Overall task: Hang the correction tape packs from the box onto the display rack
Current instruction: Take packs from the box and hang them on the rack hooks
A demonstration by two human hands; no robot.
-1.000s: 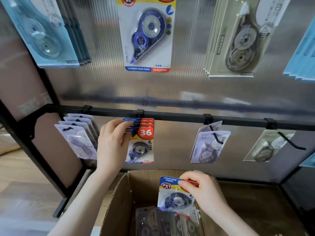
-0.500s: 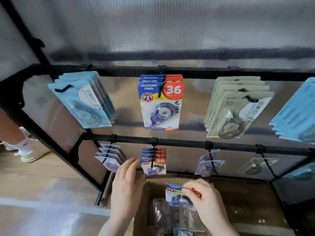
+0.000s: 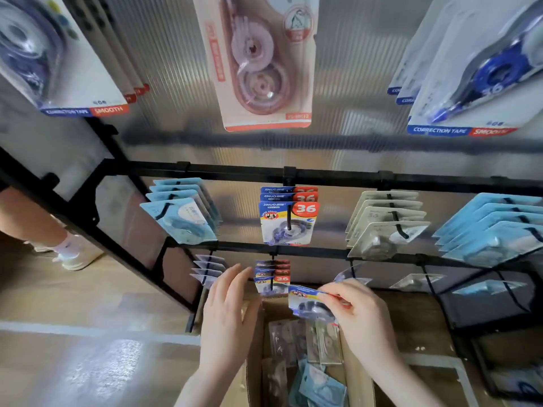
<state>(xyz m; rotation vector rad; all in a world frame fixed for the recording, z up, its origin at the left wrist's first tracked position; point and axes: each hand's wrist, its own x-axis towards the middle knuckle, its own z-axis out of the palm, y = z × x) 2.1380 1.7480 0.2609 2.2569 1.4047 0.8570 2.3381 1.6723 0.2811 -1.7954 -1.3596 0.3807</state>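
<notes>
My right hand (image 3: 360, 315) pinches the top edge of a blue, yellow and red correction tape pack (image 3: 308, 304) above the open cardboard box (image 3: 254, 356). The held pack sits just right of the lowest centre hook, where several matching packs (image 3: 271, 279) hang. My left hand (image 3: 229, 309) hovers with straight fingers just left of those hung packs, holding nothing. More packs lie loose inside the box (image 3: 305, 365). The black display rack (image 3: 323, 179) fills the view ahead.
On the middle rail hang light blue packs (image 3: 182, 212), matching "36" packs (image 3: 289, 218), beige packs (image 3: 385, 224) and more blue ones (image 3: 493, 227). Large packs hang overhead (image 3: 264, 60). A person's leg and shoe (image 3: 67, 254) stand at the left on the wooden floor.
The view has tilted upward and shows higher rails. My right hand lifted the pack toward the lowest centre hook. My left hand let go of the hung packs and drew slightly left.
</notes>
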